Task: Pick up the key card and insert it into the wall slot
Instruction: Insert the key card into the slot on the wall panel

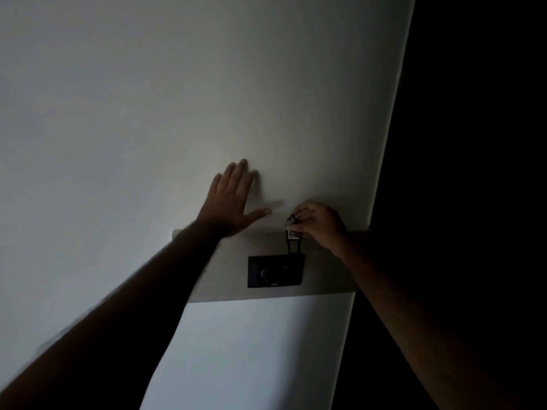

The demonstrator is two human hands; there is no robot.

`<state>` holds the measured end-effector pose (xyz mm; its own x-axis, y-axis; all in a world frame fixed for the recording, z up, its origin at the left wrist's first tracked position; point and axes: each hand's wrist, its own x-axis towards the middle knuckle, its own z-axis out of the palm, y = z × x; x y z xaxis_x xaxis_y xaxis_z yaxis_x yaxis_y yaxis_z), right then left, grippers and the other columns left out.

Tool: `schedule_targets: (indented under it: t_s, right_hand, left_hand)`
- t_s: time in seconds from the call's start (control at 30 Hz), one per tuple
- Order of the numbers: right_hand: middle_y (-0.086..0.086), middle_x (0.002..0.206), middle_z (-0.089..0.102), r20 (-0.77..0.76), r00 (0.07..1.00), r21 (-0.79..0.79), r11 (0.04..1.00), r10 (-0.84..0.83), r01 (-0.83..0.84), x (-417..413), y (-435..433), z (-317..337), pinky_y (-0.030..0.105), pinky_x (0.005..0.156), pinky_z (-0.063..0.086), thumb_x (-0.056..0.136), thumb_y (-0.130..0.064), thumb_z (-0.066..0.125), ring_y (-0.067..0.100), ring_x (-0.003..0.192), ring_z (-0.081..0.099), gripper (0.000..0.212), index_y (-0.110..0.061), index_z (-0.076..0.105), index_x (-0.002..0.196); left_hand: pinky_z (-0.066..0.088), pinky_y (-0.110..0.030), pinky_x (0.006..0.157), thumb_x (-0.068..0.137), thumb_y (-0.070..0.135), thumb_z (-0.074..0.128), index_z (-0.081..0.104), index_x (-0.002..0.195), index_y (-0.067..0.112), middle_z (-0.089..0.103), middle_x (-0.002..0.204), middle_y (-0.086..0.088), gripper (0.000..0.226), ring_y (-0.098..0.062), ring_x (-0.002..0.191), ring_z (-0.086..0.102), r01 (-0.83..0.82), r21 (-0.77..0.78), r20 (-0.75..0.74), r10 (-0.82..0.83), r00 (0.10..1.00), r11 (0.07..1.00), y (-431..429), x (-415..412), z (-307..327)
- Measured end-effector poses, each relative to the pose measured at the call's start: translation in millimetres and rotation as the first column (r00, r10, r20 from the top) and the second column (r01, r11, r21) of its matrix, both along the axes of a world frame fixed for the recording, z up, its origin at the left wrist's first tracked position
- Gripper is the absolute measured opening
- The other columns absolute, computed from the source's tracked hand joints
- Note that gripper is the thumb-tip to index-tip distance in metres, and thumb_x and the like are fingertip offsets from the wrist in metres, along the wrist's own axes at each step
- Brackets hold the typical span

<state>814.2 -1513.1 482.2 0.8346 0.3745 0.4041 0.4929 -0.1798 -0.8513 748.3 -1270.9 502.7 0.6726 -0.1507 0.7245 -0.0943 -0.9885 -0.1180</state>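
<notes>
In dim light a dark wall slot panel (pixel 275 271) with a round knob sits on a grey band of the wall. A dark key card (pixel 292 245) on a small metal key ring hangs straight down, its lower end at the panel's top edge near the right side. My right hand (pixel 318 224) pinches the ring and the card's top just above the panel. My left hand (pixel 233 199) lies flat on the white wall up and to the left of the panel, fingers spread, holding nothing.
The white wall (pixel 148 113) fills most of the view. A grey horizontal band (pixel 325 279) crosses it around the panel. To the right the wall ends at a corner, beyond which lies a dark space (pixel 473 143).
</notes>
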Motion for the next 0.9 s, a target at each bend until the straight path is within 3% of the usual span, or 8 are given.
schedule_targets:
  t_s: [0.1, 0.23, 0.3, 0.4, 0.53, 0.63, 0.8, 0.9]
  right_hand:
    - [0.006, 0.086, 0.071, 0.008, 0.998, -0.005, 0.998, 0.057, -0.057, 8, -2, -13, 0.032, 0.065, 0.063, 0.073, 0.005, 0.08, 0.009, 0.072, 0.069, 0.031, -0.013, 0.071, 0.098]
    - [0.019, 0.095, 0.074, 0.038, 0.993, -0.014, 0.994, 0.11, -0.11, 18, -6, -23, 0.028, 0.067, 0.062, 0.074, 0.003, 0.081, 0.018, 0.079, 0.07, 0.031, -0.006, 0.072, 0.102]
    - [0.017, 0.095, 0.075, 0.064, 0.99, -0.044, 0.991, 0.127, -0.124, 21, -6, -29, 0.025, 0.069, 0.062, 0.075, 0.005, 0.079, 0.018, 0.081, 0.071, 0.031, -0.004, 0.072, 0.103]
    - [0.007, 0.087, 0.075, 0.084, 0.986, -0.078, 0.988, 0.143, -0.136, 26, -4, -39, 0.026, 0.07, 0.061, 0.074, 0.003, 0.08, 0.015, 0.08, 0.073, 0.029, -0.016, 0.072, 0.095]
    - [-0.001, 0.08, 0.072, 0.102, 0.986, -0.088, 0.988, 0.134, -0.126, 34, -2, -52, 0.017, 0.066, 0.055, 0.073, 0.005, 0.08, -0.002, 0.07, 0.069, 0.031, -0.019, 0.069, 0.09]
    - [0.0, 0.083, 0.073, 0.119, 0.985, -0.098, 0.989, 0.125, -0.114, 39, -2, -59, 0.025, 0.07, 0.059, 0.072, 0.002, 0.08, -0.001, 0.072, 0.068, 0.03, -0.016, 0.07, 0.094]
    - [-0.004, 0.081, 0.073, 0.135, 0.983, -0.084, 0.99, 0.124, -0.114, 44, 3, -63, 0.022, 0.07, 0.056, 0.072, 0.001, 0.08, -0.002, 0.072, 0.068, 0.032, -0.023, 0.069, 0.089]
    - [0.002, 0.085, 0.072, 0.097, 0.983, -0.088, 0.985, 0.156, -0.148, 46, 5, -67, 0.035, 0.074, 0.061, 0.076, 0.002, 0.077, 0.015, 0.081, 0.072, 0.027, -0.015, 0.069, 0.096]
  left_hand:
    - [0.018, -0.064, 0.121, 0.082, 0.091, 0.022, 0.016, 0.161, 0.011, -0.003, 0.172, -0.011, 0.112, -0.032, 0.158, 0.001, -0.136, 0.035, -0.034, 0.138, 0.99, 0.99, -3, 4, -12]
    - [0.014, -0.067, 0.121, 0.079, 0.093, 0.024, 0.009, 0.161, 0.013, -0.01, 0.171, -0.012, 0.116, -0.033, 0.157, -0.007, -0.171, 0.019, -0.078, 0.172, 0.982, 0.985, -11, 8, -11]
    - [0.013, -0.068, 0.121, 0.079, 0.092, 0.028, 0.008, 0.161, 0.012, -0.011, 0.171, -0.013, 0.116, -0.033, 0.157, -0.008, -0.187, 0.025, -0.081, 0.188, 0.979, 0.982, -12, 8, -12]
    - [0.013, -0.068, 0.121, 0.08, 0.092, 0.026, 0.006, 0.161, 0.012, -0.011, 0.171, -0.014, 0.117, -0.035, 0.157, -0.008, -0.202, 0.031, -0.075, 0.204, 0.976, 0.979, -12, 8, -16]
    - [0.013, -0.068, 0.121, 0.081, 0.091, 0.026, 0.003, 0.162, 0.012, -0.012, 0.17, -0.014, 0.116, -0.036, 0.157, -0.01, -0.209, 0.063, -0.074, 0.213, 0.974, 0.976, -12, 10, -18]
    - [0.013, -0.069, 0.12, 0.081, 0.091, 0.028, 0.003, 0.161, 0.011, -0.011, 0.17, -0.015, 0.116, -0.037, 0.157, -0.009, -0.221, 0.069, -0.069, 0.226, 0.972, 0.973, -14, 11, -19]
    - [0.013, -0.068, 0.121, 0.08, 0.092, 0.026, 0.002, 0.161, 0.011, -0.011, 0.17, -0.016, 0.117, -0.038, 0.156, -0.009, -0.23, 0.078, -0.071, 0.235, 0.969, 0.97, -15, 10, -19]
    - [0.012, -0.068, 0.121, 0.08, 0.092, 0.027, 0.001, 0.161, 0.012, -0.012, 0.17, -0.016, 0.117, -0.038, 0.156, -0.01, -0.228, 0.078, -0.077, 0.234, 0.969, 0.97, -16, 10, -20]
